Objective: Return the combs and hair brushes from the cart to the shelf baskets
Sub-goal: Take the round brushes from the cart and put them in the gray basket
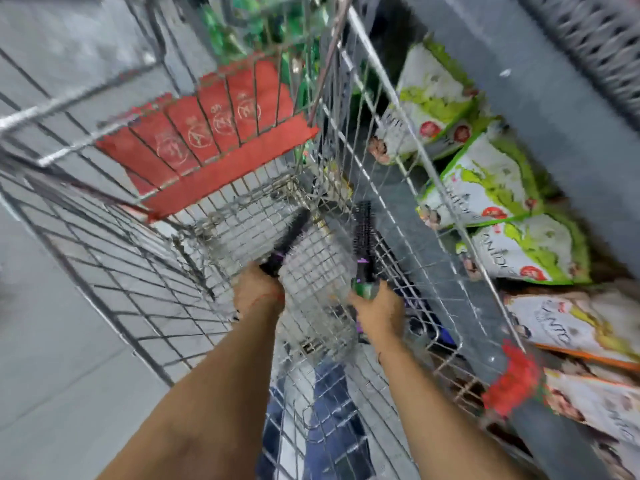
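Two round hair brushes are in hand above the wire cart [114, 289], one per hand. The left hand [258, 289] has its fingers closed around the handle of a dark brush [289, 237], whose bristle end points away from the person and down toward the cart floor. The right hand [375, 306] has its fingers wrapped around the green-and-purple handle of a second brush [363, 237], held nearly upright with the bristle barrel uppermost. Gripping by the handles keeps the bristles clear of the wire mesh, so they should not snag on lifting.

Further dark items lie along the cart's right wall just beside the right hand; motion blur prevents telling whether they are combs or brushes. The red child-seat flap [214, 133] stands at the far end of the basket and does not obstruct the hands.

Packaged goods [498, 181] in white and green lie on a low shelf to the right of the cart. No shelf basket for combs or brushes can be identified. Judged from this, the step in hand is retrieval; placement remains to be done.
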Available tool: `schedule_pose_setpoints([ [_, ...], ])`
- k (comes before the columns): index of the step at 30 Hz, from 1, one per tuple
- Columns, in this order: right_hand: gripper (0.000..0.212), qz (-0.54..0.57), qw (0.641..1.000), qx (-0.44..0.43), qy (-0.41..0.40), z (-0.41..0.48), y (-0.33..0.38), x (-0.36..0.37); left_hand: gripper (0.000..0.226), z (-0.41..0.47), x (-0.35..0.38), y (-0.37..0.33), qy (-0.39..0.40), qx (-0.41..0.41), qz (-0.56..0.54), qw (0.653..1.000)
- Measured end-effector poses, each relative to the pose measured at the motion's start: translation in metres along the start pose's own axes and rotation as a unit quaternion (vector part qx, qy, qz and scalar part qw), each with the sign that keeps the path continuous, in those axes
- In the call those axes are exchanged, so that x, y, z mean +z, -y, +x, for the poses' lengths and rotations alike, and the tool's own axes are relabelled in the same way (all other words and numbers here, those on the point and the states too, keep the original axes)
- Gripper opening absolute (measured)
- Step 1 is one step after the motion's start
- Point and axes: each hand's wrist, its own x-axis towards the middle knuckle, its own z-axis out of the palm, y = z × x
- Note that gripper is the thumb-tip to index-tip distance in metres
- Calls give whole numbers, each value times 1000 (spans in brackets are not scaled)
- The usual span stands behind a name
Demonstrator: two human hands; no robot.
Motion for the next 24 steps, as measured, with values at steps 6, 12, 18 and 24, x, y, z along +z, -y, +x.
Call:
schedule_pose_setpoints([
  [6, 39, 263, 939, -153, -159, -60, 23, -23, 12, -61, -37, -42, -41, 88, -221, 970],
  [12, 38, 461, 807, -230, -287, -82, 55, -85, 15, -135, -53, -55, 105, 264, -287, 915],
  [18, 24, 602, 684, -194, -364, -114, 55, -194, 21, -252, -74, -124, 216, 466, -370, 774],
  [24, 14, 596, 647, -146, -454, -131, -27, -339, 55, -382, -32, -212, 268, 491, -379, 737],
])
